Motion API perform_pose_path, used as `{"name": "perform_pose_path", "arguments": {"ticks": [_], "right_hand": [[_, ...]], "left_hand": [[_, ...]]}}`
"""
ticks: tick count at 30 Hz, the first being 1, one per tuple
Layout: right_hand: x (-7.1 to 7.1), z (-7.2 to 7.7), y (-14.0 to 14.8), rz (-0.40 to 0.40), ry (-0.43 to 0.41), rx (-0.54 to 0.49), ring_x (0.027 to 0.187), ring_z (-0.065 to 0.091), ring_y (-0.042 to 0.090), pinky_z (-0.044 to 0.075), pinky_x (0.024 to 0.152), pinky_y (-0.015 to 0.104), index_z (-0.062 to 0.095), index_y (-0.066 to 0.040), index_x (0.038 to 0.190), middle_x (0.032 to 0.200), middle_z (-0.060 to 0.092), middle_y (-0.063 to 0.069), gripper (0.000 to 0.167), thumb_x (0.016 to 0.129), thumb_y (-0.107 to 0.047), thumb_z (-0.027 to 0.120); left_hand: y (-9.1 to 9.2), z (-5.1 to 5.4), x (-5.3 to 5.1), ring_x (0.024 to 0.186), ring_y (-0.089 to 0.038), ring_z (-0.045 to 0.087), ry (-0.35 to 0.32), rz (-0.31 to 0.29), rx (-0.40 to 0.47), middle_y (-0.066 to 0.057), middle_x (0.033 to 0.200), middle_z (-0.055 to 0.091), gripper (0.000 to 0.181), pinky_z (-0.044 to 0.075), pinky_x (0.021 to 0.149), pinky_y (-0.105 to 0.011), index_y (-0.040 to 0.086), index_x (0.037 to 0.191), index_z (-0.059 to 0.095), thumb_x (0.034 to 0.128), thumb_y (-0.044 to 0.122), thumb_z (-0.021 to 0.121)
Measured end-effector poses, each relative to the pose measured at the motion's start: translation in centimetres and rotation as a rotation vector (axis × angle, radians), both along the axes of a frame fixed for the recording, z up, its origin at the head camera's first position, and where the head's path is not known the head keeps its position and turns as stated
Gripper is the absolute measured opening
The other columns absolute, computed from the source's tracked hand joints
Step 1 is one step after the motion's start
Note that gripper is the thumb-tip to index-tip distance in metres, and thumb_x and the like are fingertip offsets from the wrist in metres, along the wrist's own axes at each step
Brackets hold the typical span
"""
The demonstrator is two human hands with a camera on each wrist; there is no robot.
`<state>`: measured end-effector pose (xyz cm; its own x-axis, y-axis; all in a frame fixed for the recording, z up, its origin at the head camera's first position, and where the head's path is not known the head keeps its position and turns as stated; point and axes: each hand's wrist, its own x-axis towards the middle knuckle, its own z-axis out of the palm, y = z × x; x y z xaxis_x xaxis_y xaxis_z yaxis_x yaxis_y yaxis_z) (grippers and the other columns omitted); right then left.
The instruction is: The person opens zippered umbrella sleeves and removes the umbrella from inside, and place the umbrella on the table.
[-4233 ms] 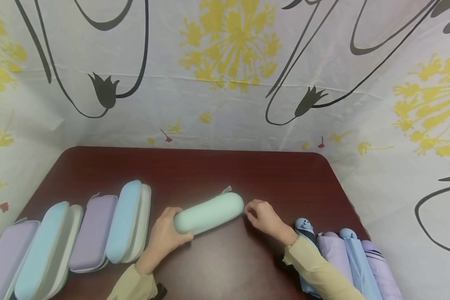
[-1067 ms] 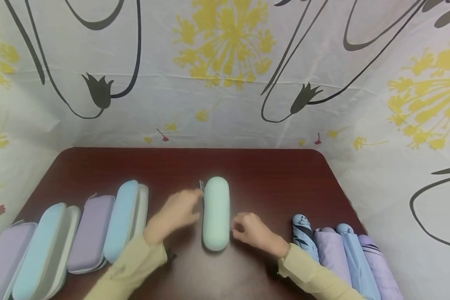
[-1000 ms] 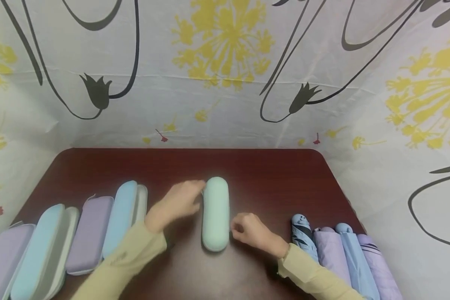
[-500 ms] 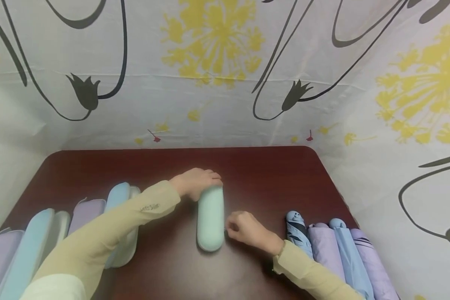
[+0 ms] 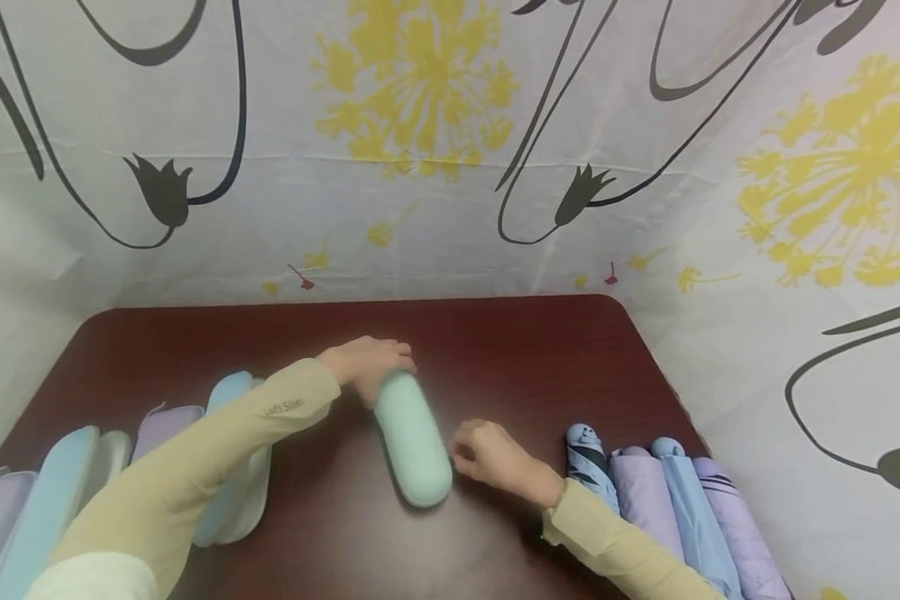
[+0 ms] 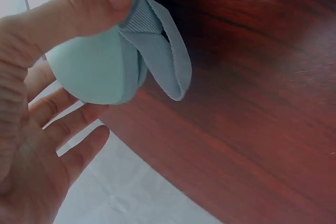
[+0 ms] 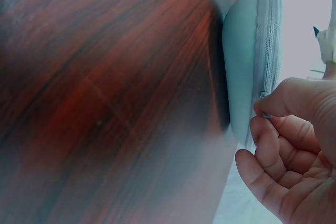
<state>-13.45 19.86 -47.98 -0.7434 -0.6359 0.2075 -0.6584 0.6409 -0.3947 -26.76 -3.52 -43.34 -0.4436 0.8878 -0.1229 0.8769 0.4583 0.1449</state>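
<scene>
A mint-green zippered pencil case (image 5: 414, 442) lies mid-table, its far end angled left. My left hand (image 5: 367, 367) grips that far end; in the left wrist view the thumb presses beside a grey-green fabric loop (image 6: 167, 59) and the fingers reach under the case (image 6: 86, 72). At the near right side of the case is my right hand (image 5: 492, 454). The right wrist view shows its thumb and forefinger pinching a small zipper pull (image 7: 266, 115) on the zipper (image 7: 271, 40), which looks closed along the visible stretch. The head view hides the pull.
Purple and light-blue pencil cases (image 5: 168, 425) stand in a row at the left, partly behind my left sleeve. Several folded umbrellas (image 5: 645, 492) in blue and purple lie at the right, next to my right forearm. A patterned cloth (image 5: 420, 208) hangs behind the dark-red table (image 5: 525, 350).
The case was turned from a slant to point straight away, then its far end swung left. My left hand let go, reached forward and gripped the far end. The right hand stayed beside it.
</scene>
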Motion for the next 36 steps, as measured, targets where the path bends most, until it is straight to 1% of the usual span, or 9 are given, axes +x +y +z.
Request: {"name": "perform_pose_path", "arguments": {"ticks": [7, 10, 12, 19, 22, 25, 28, 32, 36], "right_hand": [[-0.1, -0.1, 0.1, -0.022, -0.003, 0.003, 0.065, 0.046, 0.007, 0.041, 0.057, 0.017, 0.062, -0.012, 0.073, 0.07, 0.053, -0.005, 0.011, 0.076, -0.004, 0.068], [-0.1, 0.0, 0.1, -0.017, 0.002, 0.003, 0.065, 0.046, 0.007, 0.041, 0.057, 0.017, 0.062, -0.012, 0.073, 0.07, 0.053, -0.004, 0.01, 0.077, -0.004, 0.068], [0.0, 0.2, 0.1, -0.011, 0.005, 0.004, 0.065, 0.046, 0.007, 0.041, 0.057, 0.017, 0.062, -0.011, 0.074, 0.071, 0.053, -0.004, 0.01, 0.077, -0.004, 0.067], [0.6, 0.2, 0.6, 0.002, 0.024, 0.017, 0.066, 0.047, 0.007, 0.042, 0.059, 0.018, 0.063, -0.011, 0.075, 0.072, 0.055, -0.004, 0.008, 0.076, -0.004, 0.068], [0.9, 0.2, 0.8, 0.003, 0.035, 0.01, 0.067, 0.048, 0.008, 0.043, 0.059, 0.018, 0.063, -0.01, 0.075, 0.072, 0.055, -0.004, 0.009, 0.076, -0.004, 0.069], [1.1, 0.1, 1.1, 0.001, 0.045, 0.0, 0.067, 0.049, 0.008, 0.043, 0.058, 0.018, 0.063, -0.01, 0.075, 0.072, 0.056, -0.003, 0.009, 0.075, -0.003, 0.069], [1.1, 0.0, 1.3, -0.007, 0.05, -0.007, 0.066, 0.049, 0.007, 0.043, 0.058, 0.018, 0.064, -0.01, 0.075, 0.072, 0.056, -0.003, 0.009, 0.074, -0.003, 0.07], [1.0, 0.1, 1.6, -0.017, 0.039, -0.02, 0.066, 0.05, 0.007, 0.044, 0.058, 0.018, 0.065, -0.01, 0.075, 0.072, 0.057, -0.003, 0.009, 0.074, -0.002, 0.07], [0.8, 0.1, 1.7, -0.02, 0.022, -0.027, 0.066, 0.051, 0.008, 0.044, 0.059, 0.018, 0.065, -0.009, 0.075, 0.072, 0.058, -0.003, 0.008, 0.075, -0.003, 0.069]], "left_hand": [[-1.5, -0.5, 0.0, 0.1, -0.019, 0.054, -0.12, 0.057, 0.058, 0.001, 0.111, 0.057, 0.068, 0.048, 0.079, -0.038, 0.018, 0.113, 0.062, 0.0495, 0.017, 0.084], [-1.8, -0.6, 0.2, 0.098, -0.018, 0.055, -0.159, 0.093, 0.076, 0.004, 0.111, 0.059, 0.068, 0.047, 0.08, -0.037, 0.018, 0.114, 0.061, 0.0498, 0.014, 0.083], [-1.9, -0.6, 0.3, 0.098, -0.017, 0.055, -0.174, 0.108, 0.085, 0.005, 0.112, 0.059, 0.069, 0.047, 0.081, -0.037, 0.018, 0.115, 0.061, 0.05, 0.013, 0.083], [-2.3, -1.5, -0.2, 0.096, -0.016, 0.056, -0.157, 0.094, 0.119, 0.006, 0.111, 0.06, 0.07, 0.047, 0.079, -0.036, 0.019, 0.114, 0.062, 0.0479, 0.016, 0.083], [-2.5, -1.6, -0.2, 0.095, -0.016, 0.057, -0.15, 0.095, 0.115, 0.005, 0.111, 0.06, 0.069, 0.048, 0.078, -0.035, 0.018, 0.114, 0.062, 0.0478, 0.017, 0.083], [-2.8, -1.7, 0.1, 0.094, -0.017, 0.057, -0.149, 0.104, 0.121, 0.004, 0.11, 0.059, 0.068, 0.048, 0.078, -0.034, 0.016, 0.112, 0.063, 0.0474, 0.018, 0.083], [-3.2, -1.8, 0.4, 0.093, -0.017, 0.057, -0.148, 0.106, 0.148, 0.003, 0.108, 0.059, 0.067, 0.048, 0.077, -0.035, 0.015, 0.111, 0.063, 0.0473, 0.02, 0.084], [-3.7, -2.1, 1.0, 0.094, -0.017, 0.057, -0.15, 0.112, 0.174, 0.002, 0.108, 0.059, 0.069, 0.048, 0.078, -0.035, 0.014, 0.113, 0.062, 0.0495, 0.024, 0.085], [-4.0, -2.3, 1.2, 0.094, -0.017, 0.057, -0.152, 0.119, 0.186, 0.002, 0.109, 0.058, 0.07, 0.048, 0.078, -0.035, 0.014, 0.115, 0.062, 0.0509, 0.027, 0.085]]}}
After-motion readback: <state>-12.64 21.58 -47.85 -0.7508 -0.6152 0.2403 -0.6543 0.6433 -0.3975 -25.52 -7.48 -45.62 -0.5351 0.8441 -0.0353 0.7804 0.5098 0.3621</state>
